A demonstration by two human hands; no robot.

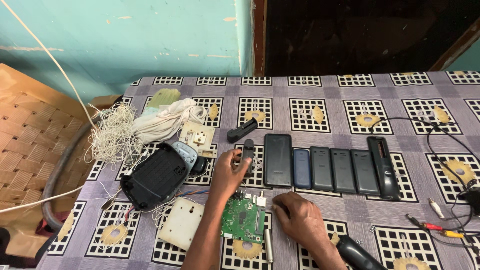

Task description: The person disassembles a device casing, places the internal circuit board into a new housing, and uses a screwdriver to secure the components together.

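The bench is covered with a purple cloth with black and white squares. Its far edge runs along a turquoise wall and a dark doorway, and its left edge meets a woven brown chair. The far half of the bench is mostly open. The near half is crowded.

The left hand comes from the lower middle, with the forearm going up and a little to the right. Its fingers curl around a small black device that lies just left of a big black phone. The grip is narrow and holds this small device on its lower part.

The right hand lies palm down on the cloth, just right of a green circuit board. Its fingers are bent and pressed on the bench. I cannot tell if something small is under them.

To the right of the big phone stands a row of small phones, one blue and three dark, side by side and touching, then a long black remote. A black rounded casing lies left of the left hand, near a bundle of white thread and a white cloth. A cream cover plate lies just left of the circuit board. Thin black cables occupy the right edge.
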